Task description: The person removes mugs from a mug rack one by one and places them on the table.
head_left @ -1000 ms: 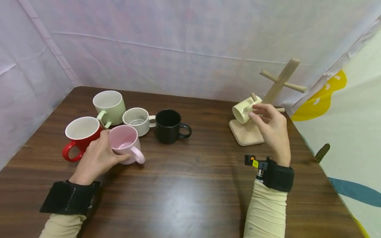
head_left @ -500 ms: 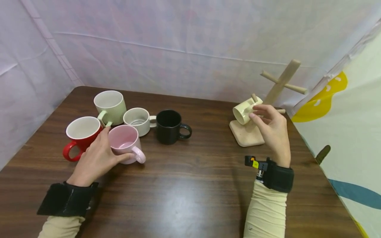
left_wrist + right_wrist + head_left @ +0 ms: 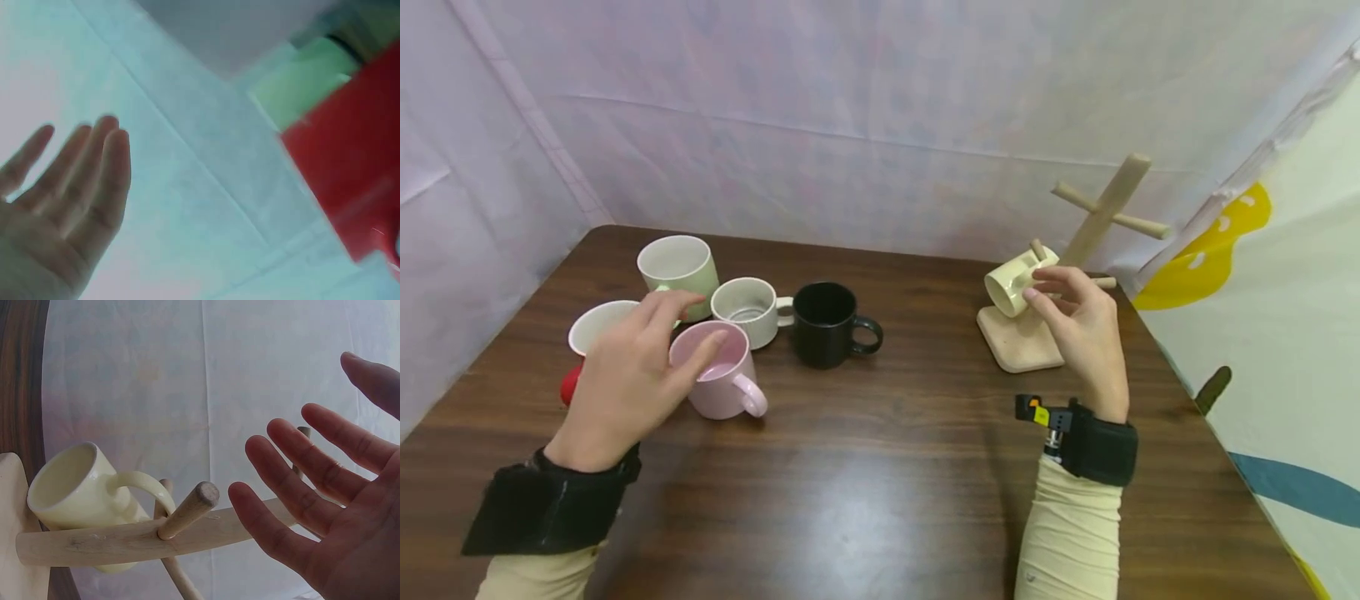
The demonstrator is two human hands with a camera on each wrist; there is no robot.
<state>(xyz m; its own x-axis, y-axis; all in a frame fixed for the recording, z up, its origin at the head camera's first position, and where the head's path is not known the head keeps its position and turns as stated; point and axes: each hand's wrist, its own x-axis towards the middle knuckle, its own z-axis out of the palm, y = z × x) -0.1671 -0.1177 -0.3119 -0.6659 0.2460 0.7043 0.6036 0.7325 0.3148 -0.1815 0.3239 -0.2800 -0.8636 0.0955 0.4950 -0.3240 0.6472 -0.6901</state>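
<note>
My left hand (image 3: 625, 379) hovers over the near left side of the pink mug (image 3: 721, 398), fingers spread and holding nothing. The mug stands upright on the table, its handle towards the right front. Behind that hand, partly hidden, is the red mug (image 3: 353, 153). At the right, a small cream mug (image 3: 81, 487) hangs tilted by its handle on a lower peg of the wooden mug tree (image 3: 1101, 212). My right hand (image 3: 1081, 337) is beside this mug; in the right wrist view its fingers are loosely extended, apart from the mug.
A pale green mug (image 3: 679, 262), a short white mug (image 3: 747, 304) and a black mug (image 3: 822, 333) stand close together behind the pink one. More pegs stick out from the tree's upper post. White cloth (image 3: 865, 92) hangs behind the brown table (image 3: 895, 467).
My left hand has let go of the pink mug and risen up and slightly left, now covering more of the red mug. The right hand has hardly moved.
</note>
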